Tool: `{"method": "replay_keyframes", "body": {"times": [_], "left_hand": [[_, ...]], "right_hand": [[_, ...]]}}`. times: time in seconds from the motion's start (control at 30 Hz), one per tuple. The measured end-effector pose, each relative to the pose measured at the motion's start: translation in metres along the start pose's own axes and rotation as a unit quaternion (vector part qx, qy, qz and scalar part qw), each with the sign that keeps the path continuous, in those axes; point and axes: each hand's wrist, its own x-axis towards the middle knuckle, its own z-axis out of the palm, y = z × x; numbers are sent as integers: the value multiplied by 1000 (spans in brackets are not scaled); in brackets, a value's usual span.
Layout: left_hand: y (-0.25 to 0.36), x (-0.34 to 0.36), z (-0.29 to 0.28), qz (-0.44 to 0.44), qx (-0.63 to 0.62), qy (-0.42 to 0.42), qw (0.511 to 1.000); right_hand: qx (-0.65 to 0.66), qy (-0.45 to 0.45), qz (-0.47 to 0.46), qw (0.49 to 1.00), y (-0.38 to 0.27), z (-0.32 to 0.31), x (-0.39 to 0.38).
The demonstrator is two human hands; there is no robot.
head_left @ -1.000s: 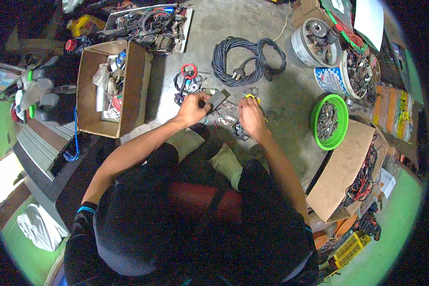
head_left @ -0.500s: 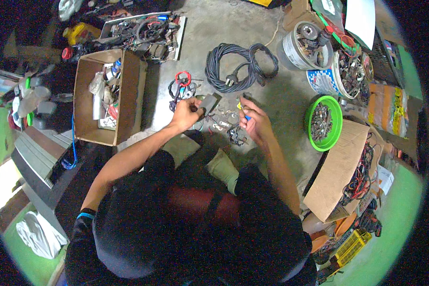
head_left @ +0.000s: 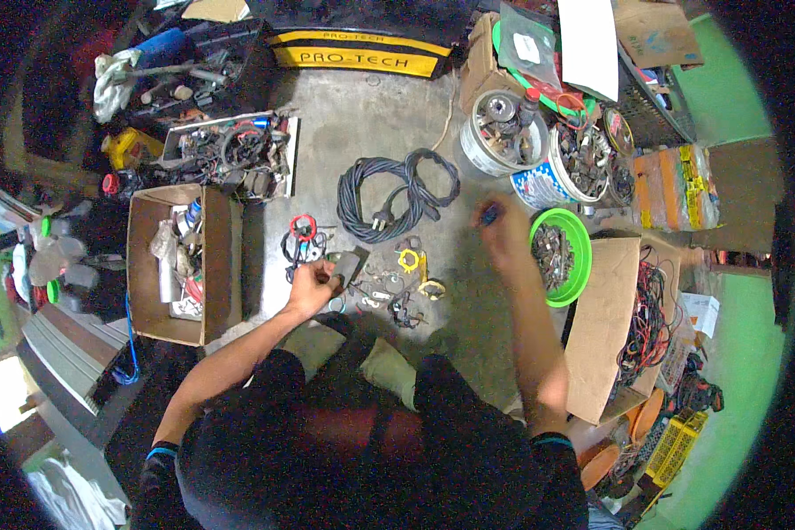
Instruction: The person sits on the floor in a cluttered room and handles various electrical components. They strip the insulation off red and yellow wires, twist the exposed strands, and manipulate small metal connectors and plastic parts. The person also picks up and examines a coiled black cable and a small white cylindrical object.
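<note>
My left hand [head_left: 313, 290] is closed on a flat grey rectangular block [head_left: 350, 264], held just over the near-left side of a scatter of small parts. On the floor beside it lie a yellow ring [head_left: 408, 259], a second yellowish ring [head_left: 432, 290] and a tangle of small dark wires [head_left: 405, 313]. A red cable loop [head_left: 303, 228] with dark leads rests beyond that hand. Off to the right, my right hand [head_left: 498, 237] is raised near the green bowl [head_left: 581, 281], blurred by motion. Its fingers are curled round a small dark-blue thing [head_left: 490, 215] whose kind does not show.
A coiled black cable with a plug [head_left: 344, 205] lies ahead. At the right stand a white tub [head_left: 490, 161], a blue-and-white bucket [head_left: 539, 190] and a cardboard box of wires [head_left: 602, 331]. Another cardboard box [head_left: 223, 274] and a tray of parts [head_left: 291, 159] are at the left.
My right hand has moved from the small parts rightward toward the green bowl and tub. The view has shifted, showing more at the far side. My left hand still holds the grey block.
</note>
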Motion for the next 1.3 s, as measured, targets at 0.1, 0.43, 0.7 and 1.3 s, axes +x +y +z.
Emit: {"method": "replay_keyframes", "body": {"times": [0.1, 0.43, 0.7, 1.3], "left_hand": [[-9, 2, 1, 35, 32, 10, 999], [35, 6, -6, -27, -216, -49, 975], [116, -2, -4, 47, -189, -136, 971], [55, 3, 5, -5, -139, -180, 974]], "right_hand": [[-5, -54, -13, 998, -69, -14, 58], [-61, 22, -135, 989, -79, -1, 37], [-357, -215, -96, 904, 35, 76, -89], [-679, 182, -324, 634, -143, -29, 115]]}}
